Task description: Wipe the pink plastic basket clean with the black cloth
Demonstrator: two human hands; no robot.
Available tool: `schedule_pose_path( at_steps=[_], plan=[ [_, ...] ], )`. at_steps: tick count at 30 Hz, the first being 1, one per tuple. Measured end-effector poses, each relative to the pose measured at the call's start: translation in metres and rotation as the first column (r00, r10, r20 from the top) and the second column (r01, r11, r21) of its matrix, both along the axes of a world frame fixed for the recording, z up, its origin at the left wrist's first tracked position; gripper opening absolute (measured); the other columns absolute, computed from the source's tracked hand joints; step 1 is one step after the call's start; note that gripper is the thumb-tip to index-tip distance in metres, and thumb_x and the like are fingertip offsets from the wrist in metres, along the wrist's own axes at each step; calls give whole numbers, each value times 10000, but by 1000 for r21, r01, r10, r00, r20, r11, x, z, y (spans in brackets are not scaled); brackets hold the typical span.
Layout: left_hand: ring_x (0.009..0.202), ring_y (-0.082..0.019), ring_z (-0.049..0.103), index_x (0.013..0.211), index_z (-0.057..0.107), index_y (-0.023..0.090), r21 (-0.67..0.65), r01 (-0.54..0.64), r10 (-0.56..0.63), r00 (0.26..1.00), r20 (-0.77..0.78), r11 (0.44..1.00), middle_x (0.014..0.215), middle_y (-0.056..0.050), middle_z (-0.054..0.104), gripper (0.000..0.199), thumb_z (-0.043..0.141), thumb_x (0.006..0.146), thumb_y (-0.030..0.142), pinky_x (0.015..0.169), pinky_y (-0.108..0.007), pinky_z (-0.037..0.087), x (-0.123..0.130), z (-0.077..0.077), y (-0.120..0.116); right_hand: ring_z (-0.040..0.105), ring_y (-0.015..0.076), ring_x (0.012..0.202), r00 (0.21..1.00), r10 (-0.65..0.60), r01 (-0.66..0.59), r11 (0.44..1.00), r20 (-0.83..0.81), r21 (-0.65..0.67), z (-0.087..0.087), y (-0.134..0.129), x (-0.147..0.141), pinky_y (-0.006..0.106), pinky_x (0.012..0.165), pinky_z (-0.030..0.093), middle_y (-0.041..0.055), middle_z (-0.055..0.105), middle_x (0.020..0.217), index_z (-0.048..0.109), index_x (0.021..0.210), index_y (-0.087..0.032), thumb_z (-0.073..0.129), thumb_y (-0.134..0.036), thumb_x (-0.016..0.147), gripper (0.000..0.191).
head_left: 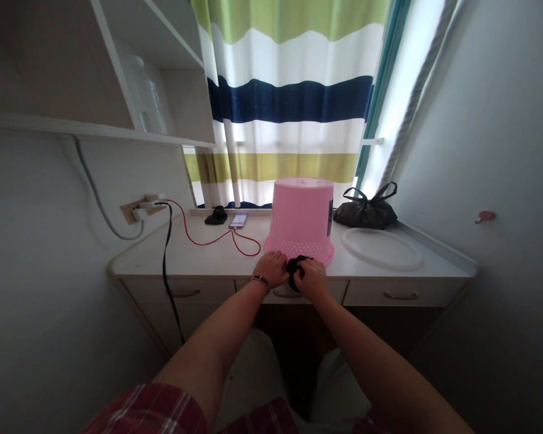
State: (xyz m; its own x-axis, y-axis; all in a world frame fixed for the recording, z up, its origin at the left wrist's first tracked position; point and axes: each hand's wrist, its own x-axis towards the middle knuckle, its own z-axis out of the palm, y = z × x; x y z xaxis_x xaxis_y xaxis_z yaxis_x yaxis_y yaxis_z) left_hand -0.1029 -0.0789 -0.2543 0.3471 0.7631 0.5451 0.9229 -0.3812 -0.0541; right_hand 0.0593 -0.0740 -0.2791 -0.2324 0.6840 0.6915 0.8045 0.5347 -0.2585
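A pink plastic wastebasket [301, 208] stands upside down on the desk, its rim down near the front edge and a dark label on its right side. Right in front of that rim, a bunched black bag [294, 265] of thin, soft material is between my hands. My left hand [272, 269], with a bracelet at the wrist, has its fingers curled at the bag's left side. The fingers of my right hand [312, 278] are closed on the bag from the right. Part of the bag is hidden by my fingers.
A tied black garbage bag [366, 212] and a whitish plastic ring [382, 248] lie to the right on the white desk [199, 259]. At the back left are a small black bundle [216, 216] and a phone [238, 220] on a red cable [199, 243]. A black cord [165, 265] hangs over the front edge.
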Motion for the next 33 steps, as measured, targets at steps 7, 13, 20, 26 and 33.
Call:
schedule_pose_path(
  at_steps=[7,13,20,26,33],
  plan=[
    [848,-226,485,845,536,173,28,-10,10,1000,19,1000,878,-88,523,305,555,723,451,776,-362,368,-1,-1,1,472,206,903,990,134,-136,990,49,40,0,6,20,330,844,304,64,590,902,599,939,-185,489,-204,728,239],
    [856,-228,500,835,546,168,35,-21,20,999,32,999,878,-95,532,417,501,745,572,801,-372,372,0,3,-1,483,197,832,997,35,-38,998,74,45,4,29,63,316,801,317,69,580,820,595,885,-169,473,-191,717,209],
    [871,-232,496,841,541,168,23,-45,44,999,32,999,886,-96,529,386,488,765,543,814,-372,369,1,4,-3,462,192,814,989,-132,129,991,71,45,3,29,62,305,779,305,68,549,762,566,747,-160,467,-197,705,114],
    [901,-242,481,883,531,167,12,-51,51,998,21,999,903,-102,520,390,493,762,536,825,-374,364,2,2,-1,456,201,822,976,-191,189,981,107,33,7,13,48,321,790,291,79,546,768,564,717,-156,467,-201,704,108],
    [949,-247,467,915,532,161,-8,-47,47,998,30,999,952,-110,513,393,500,768,525,832,-373,374,2,1,-2,456,210,832,971,-196,196,981,139,13,12,4,42,327,782,290,93,552,782,572,716,-152,475,-218,721,117]
  ],
)
